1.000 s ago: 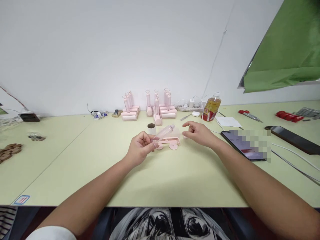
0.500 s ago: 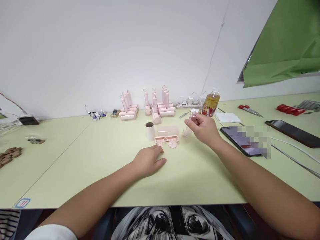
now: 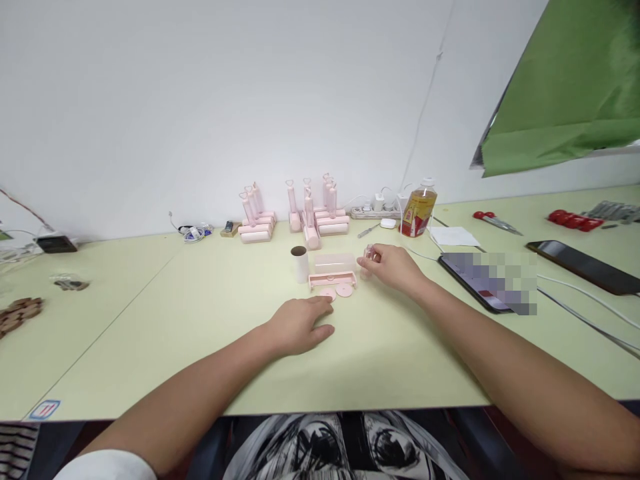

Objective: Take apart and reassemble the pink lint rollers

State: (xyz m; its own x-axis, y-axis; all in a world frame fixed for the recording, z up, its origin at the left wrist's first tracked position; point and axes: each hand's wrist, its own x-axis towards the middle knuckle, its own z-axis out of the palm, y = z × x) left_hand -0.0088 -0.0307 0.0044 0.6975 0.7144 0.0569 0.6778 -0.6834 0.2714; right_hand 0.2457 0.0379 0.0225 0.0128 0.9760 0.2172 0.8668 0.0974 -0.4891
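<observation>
My right hand has its fingers closed around a translucent pink lint roller handle, mostly hidden by the fingers. My left hand lies on the table with its fingers stretched out, fingertips at a round pink disc. Beside that disc lies a second pink disc. Behind the discs are a long pink roller frame and a clear, pale pink cover. A white sticky-paper roll with a brown core stands upright to their left.
Several pink lint rollers stand by the wall. A drink bottle, a screwdriver and a power strip are at the back right. Phones and white cables lie right; brown pieces lie far left.
My right hand has moved left and down with the handle, close to the frame. My left fingertips have shifted one disc to the right, near the other disc.
</observation>
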